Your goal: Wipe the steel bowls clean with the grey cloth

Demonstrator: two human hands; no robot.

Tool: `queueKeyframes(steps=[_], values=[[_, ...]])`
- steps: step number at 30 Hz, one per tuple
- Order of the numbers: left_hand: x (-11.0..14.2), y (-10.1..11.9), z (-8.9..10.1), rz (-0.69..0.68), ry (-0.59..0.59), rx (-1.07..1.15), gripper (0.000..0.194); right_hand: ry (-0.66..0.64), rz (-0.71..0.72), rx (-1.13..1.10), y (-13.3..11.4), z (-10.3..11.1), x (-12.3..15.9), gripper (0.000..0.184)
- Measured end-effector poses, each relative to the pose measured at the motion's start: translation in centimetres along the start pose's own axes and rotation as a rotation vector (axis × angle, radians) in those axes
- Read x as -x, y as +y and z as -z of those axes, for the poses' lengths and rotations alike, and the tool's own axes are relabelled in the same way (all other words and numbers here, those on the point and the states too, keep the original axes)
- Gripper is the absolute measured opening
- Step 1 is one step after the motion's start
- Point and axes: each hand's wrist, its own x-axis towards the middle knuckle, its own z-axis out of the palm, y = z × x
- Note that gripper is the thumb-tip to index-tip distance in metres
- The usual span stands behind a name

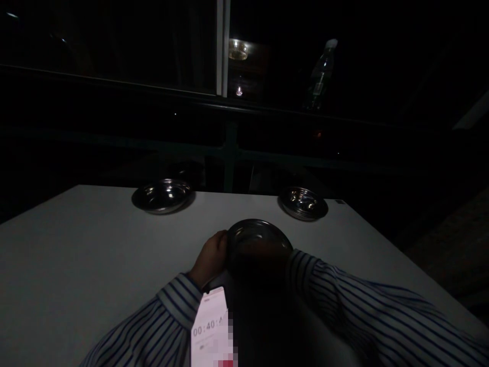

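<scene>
A round metal bowl (260, 230) is in front of me near the middle of the white table, partly lost in shadow. My left hand (211, 259) is closed on its left rim, fingers curled at the edge. Reaching in from the right, my right hand (269, 251) lies over or inside the bowl. It is so dark there that its fingers, and anything in them, cannot be made out. Below my left hand, a phone (211, 329) with a lit timer screen covers part of the view.
A wide metal bowl (162, 198) stands at the table's far left edge. Another, which looks like a nested stack of metal bowls (303, 203), sits at the far right. The white table (114, 255) ends behind them. Beyond are a window frame (222, 48) and a plastic bottle (322, 76).
</scene>
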Motion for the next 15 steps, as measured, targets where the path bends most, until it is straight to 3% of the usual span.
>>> queueKeyframes(steps=[4,7,11,15], values=[[0.1,0.0,0.1,-0.054,-0.062,0.081,0.036,0.078,-0.166,0.051,1.4,1.3,-0.5,0.029],[0.1,-0.1,-0.3,-0.052,-0.013,0.085,0.036,0.149,-0.211,0.023,0.9,1.4,-1.7,0.033],[0.0,-0.6,-0.6,-0.019,0.142,0.035,0.036,0.093,-0.031,-0.095,-1.5,0.5,-2.4,0.027],[-0.2,-1.0,-0.2,-0.008,0.166,0.028,0.035,-0.017,0.152,-0.180,-3.0,0.7,-0.8,0.021]])
